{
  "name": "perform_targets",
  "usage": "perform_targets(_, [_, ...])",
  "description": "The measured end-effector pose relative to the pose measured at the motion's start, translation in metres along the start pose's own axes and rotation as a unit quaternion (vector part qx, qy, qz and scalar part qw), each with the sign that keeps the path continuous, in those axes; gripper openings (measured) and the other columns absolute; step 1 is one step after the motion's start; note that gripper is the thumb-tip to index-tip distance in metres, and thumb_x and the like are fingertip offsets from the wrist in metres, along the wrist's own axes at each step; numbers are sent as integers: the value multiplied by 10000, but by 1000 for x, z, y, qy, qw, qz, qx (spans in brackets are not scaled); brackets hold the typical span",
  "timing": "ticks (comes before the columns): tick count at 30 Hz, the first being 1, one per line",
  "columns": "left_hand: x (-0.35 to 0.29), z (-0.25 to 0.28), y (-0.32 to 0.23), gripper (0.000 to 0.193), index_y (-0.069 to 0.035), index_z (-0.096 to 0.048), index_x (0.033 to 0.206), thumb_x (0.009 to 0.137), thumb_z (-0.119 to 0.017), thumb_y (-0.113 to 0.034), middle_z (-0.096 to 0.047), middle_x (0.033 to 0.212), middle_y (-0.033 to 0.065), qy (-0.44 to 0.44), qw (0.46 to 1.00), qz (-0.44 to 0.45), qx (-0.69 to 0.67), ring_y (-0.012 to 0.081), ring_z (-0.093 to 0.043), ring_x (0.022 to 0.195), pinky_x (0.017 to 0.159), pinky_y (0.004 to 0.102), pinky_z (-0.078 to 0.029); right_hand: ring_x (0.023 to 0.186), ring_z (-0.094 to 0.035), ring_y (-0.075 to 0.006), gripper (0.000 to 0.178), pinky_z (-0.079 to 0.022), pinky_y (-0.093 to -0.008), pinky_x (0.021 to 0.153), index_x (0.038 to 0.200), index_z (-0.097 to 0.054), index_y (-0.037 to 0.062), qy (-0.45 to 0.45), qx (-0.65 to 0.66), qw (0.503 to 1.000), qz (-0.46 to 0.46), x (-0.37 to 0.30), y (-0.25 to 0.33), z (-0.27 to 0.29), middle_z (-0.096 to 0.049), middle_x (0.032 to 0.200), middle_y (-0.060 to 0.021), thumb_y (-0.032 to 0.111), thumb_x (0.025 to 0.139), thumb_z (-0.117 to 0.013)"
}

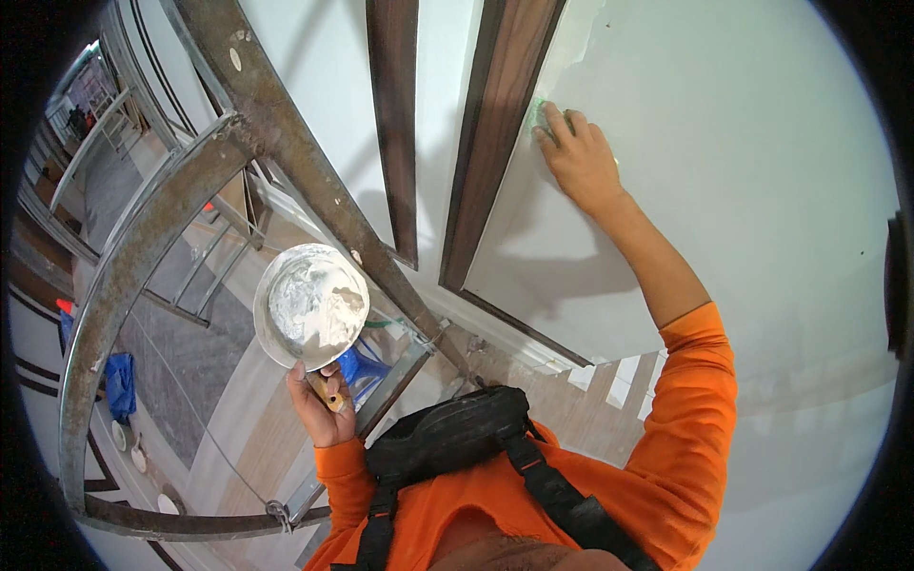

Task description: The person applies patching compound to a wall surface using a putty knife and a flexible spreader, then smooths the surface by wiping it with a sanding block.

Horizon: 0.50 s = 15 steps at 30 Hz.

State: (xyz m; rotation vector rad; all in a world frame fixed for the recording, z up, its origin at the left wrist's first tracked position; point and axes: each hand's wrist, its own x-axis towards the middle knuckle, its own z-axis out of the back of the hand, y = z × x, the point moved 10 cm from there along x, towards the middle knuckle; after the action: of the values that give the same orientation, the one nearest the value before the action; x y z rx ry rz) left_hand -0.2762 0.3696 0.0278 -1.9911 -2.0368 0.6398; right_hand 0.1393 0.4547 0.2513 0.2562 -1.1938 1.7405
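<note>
My left hand (pixel 321 409) is closed at the near rim of a round metal pan (pixel 267 333), with a short wooden handle (pixel 328 390) in its grip. White paste (pixel 319 295) is smeared over the inside of the pan. Whether the handle belongs to the pan or to a separate tool, I cannot tell. Up at the white wall panel (pixel 743 190), my right hand (pixel 581 160) presses with bent fingers beside the dark wood trim (pixel 500 143). A bit of green (pixel 539 112) shows at its fingertips; what it is stays mostly hidden.
Rusty metal scaffold framing (pixel 152 209) curves close along my left, with a slanting bar (pixel 295 133) near the pan. Below lie a blue bag (pixel 120 385) and white tile pieces (pixel 621 381). A black bag (pixel 447 433) is strapped across my chest.
</note>
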Motion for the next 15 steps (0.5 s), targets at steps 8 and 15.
perform_targets(8, [-4,-3,-5,406,37,-503,1289,980,-611,-202,-622,1107,121,-9,1000,-1,19,156,-563,780,506,201,-437,1115,-549,-298,257,-499,-404,817,1068,-736,60,240,22,968,-76,-1,28,15,-543,1356,-140,128,829,-671])
perform_targets(15, [-3,-5,2,395,15,-504,1283,966,-620,-191,-618,1122,112,-8,1000,10,-1,151,-546,783,533,205,-434,948,-689,-279,320,-575,-386,752,1298,-654,88,153,580,673,-433,-146,32,5,-648,1291,-130,251,1034,-574])
